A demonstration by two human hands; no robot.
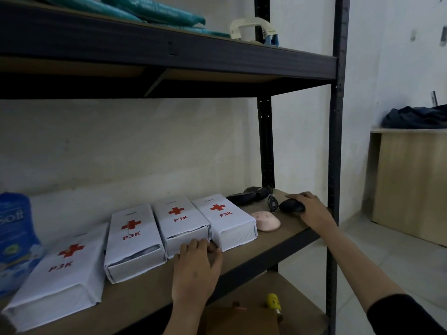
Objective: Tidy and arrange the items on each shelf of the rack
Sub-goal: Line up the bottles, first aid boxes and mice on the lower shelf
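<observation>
Here the middle-shelf step is in hand: the left hand (196,267) rests curled fingertips against the front of the third white P3K first-aid box (181,220), and the right hand (308,209) cups a black computer mouse (291,205) right of that box. Next, probably, the mouse joins the pink mouse (266,221) beside the boxes.

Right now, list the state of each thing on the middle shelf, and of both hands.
Four P3K boxes: closed, lying flat in a row, red crosses up.
Left hand: fingers resting on the front end of the third box.
Right hand: curled over a black mouse.
Pink mouse: lying loose beside the fourth box.
Other black mice: bunched at the back, cable tangled.
Blue pack: upright at the left edge.
</observation>
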